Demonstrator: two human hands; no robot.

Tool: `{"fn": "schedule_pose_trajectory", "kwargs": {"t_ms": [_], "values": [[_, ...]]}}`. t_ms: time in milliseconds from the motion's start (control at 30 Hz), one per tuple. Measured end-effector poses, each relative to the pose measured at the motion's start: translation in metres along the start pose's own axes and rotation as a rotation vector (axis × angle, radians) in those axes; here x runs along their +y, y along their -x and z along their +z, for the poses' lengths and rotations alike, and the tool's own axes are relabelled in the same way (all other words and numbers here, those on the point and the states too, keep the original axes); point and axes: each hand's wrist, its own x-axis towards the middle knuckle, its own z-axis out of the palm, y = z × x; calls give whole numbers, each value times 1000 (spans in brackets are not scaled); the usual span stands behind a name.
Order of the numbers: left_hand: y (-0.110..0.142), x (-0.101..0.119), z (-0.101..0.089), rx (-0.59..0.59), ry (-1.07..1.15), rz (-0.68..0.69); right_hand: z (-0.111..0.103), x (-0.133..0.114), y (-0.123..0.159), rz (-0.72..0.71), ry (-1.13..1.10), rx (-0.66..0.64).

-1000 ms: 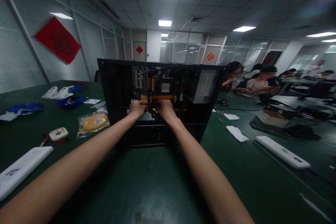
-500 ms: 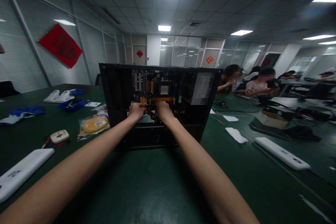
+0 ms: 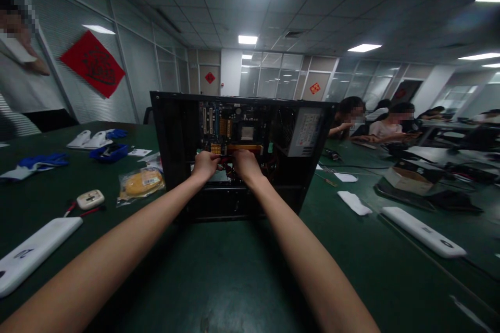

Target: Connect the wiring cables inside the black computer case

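An open black computer case (image 3: 156,135) stands on the green table in front of me, its inside facing me. Inside it, the motherboard (image 3: 232,130) is at the top and a power supply (image 3: 307,130) with a label is at the upper right. At the motherboard's lower edge, my left hand (image 3: 205,165) is closed in a pinch. Close beside it my right hand (image 3: 248,164) is also closed, with the back of the hand towards me. Thin dark reddish cables (image 3: 226,167) run between the fingers of both hands; their ends are hidden.
On the left are a bagged yellow item (image 3: 144,183), a blue tray (image 3: 108,152), blue-and-white gloves (image 3: 42,162) and a white power bank (image 3: 35,250). To the right lie another white power bank (image 3: 424,231) and an open box (image 3: 410,177). Other people sit behind; one stands at left.
Both hands stay at the same spot at the motherboard's lower edge, with only slight finger movement. The view shifts slightly. A standing person has come further into view at the left.
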Motion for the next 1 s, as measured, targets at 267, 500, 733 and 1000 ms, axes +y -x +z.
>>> {"fn": "schedule_pose_trajectory", "kwargs": {"t_ms": [267,500,733,1000], "values": [[-7,-10,3,33,-109,130,-1,-2,0,-3,49,-40],[-11,-14,4,40,-84,77,-1,-2,0,6,47,-49],[-13,-16,4,30,-83,81,1,-1,-1,1,27,-51],[-2,-1,0,25,-181,102,1,2,-1,-22,-5,-53]]}}
